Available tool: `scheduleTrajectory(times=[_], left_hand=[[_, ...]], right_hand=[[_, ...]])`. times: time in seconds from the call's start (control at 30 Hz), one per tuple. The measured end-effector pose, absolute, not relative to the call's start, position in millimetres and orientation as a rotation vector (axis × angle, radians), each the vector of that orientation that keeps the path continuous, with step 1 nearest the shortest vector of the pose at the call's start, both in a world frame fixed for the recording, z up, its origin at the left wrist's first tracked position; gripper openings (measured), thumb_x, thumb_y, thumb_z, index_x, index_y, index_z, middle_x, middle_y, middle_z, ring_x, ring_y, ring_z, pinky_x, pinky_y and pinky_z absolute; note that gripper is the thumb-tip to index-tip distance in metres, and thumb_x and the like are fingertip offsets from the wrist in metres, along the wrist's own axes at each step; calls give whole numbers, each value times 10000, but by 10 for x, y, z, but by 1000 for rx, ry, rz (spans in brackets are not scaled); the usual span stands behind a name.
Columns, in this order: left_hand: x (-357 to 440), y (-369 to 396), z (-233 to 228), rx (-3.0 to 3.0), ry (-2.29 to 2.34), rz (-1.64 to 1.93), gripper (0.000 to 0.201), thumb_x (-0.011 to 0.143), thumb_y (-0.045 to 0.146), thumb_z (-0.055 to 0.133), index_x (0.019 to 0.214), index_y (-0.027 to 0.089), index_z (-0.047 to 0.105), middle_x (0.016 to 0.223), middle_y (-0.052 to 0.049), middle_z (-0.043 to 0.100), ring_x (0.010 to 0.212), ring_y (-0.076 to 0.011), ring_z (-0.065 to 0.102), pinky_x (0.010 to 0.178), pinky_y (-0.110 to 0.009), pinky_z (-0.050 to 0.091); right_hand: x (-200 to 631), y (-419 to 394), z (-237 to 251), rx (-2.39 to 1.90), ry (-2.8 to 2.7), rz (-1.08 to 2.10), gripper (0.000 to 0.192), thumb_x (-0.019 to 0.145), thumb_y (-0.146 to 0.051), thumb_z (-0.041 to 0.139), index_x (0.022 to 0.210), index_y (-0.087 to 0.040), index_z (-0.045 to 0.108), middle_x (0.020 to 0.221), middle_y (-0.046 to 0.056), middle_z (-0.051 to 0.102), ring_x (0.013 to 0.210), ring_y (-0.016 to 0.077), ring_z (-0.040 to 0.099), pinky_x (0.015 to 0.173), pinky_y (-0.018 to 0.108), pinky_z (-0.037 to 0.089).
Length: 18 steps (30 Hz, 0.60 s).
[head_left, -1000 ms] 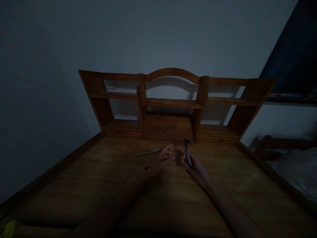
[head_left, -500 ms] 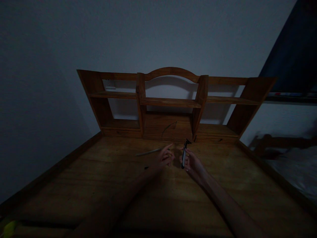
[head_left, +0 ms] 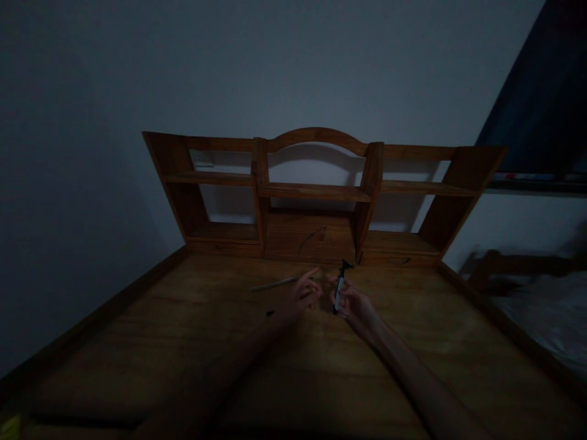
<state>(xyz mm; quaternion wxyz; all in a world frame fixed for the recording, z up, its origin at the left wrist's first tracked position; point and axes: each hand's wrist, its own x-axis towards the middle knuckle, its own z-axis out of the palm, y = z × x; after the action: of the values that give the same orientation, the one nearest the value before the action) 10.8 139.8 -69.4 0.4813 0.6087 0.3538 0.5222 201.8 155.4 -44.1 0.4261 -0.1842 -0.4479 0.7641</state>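
Observation:
The scene is very dim. My right hand [head_left: 352, 305] holds a small black and white pen-like tool [head_left: 339, 286] upright above the wooden desk [head_left: 192, 342]. My left hand [head_left: 300, 294] hovers just left of it, fingers apart and pointing toward the tool, with nothing in it. A thin light stick [head_left: 274, 283] lies on the desk beyond my left hand. A small dark piece [head_left: 270, 313] rests on the desk beside my left wrist.
A wooden shelf unit [head_left: 316, 192] with bare shelves stands at the back of the desk against a pale wall. A raised rim runs along the desk's left edge [head_left: 92, 324]. A bed frame [head_left: 518, 269] sits to the right.
My right hand has turned the tool from leaning right to nearly upright and shifted it slightly left toward my left hand. The left hand has barely moved.

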Motion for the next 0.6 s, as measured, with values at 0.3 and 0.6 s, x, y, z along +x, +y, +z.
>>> scheduleTrajectory(times=[0.3, 0.6], left_hand=[[-49, 1481, -666, 1862, 1338, 1368, 314, 888, 346, 490, 1156, 216, 590, 995, -60, 597, 876, -174, 564, 776, -306, 450], [-775, 1710, -469, 2165, 1900, 878, 221, 855, 302, 519, 919, 192, 700, 976, -78, 610, 959, -213, 535, 887, -326, 399]], right_hand=[[2048, 1735, -591, -531, -1111, 1730, 334, 642, -142, 652, 964, -194, 578, 708, 18, 667, 459, 102, 505, 424, 206, 343], [2059, 1672, -550, -590, -1073, 1654, 423, 626, -271, 809, 961, -194, 562, 799, 49, 711, 747, 197, 676, 647, 298, 502]])
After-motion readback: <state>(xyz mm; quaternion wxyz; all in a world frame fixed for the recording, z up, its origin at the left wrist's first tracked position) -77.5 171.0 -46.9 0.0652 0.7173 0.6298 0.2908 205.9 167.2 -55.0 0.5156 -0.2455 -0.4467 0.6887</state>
